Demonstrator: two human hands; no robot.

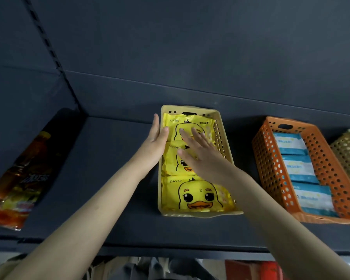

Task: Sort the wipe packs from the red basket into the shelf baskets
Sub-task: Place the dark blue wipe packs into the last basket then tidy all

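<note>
— While we are looking down at the shelf [113, 178], how many packs are we counting in the yellow basket [200, 214]?
— Three yellow wipe packs [198, 197] are lying flat in a row, front to back, each showing a cartoon duck face.
— And beside it?
— We are seeing one orange basket [271, 164] holding three blue-and-white packs [291, 143], and part of one tan basket [346, 152].
— Our two hands?
— Our left hand [157, 136] is lying straight-fingered along the yellow basket's left wall, thumb touching the far pack [190, 121]. Our right hand [200, 152] is spreading flat over the far pack and the middle pack [170, 158], gripping nothing.
</note>
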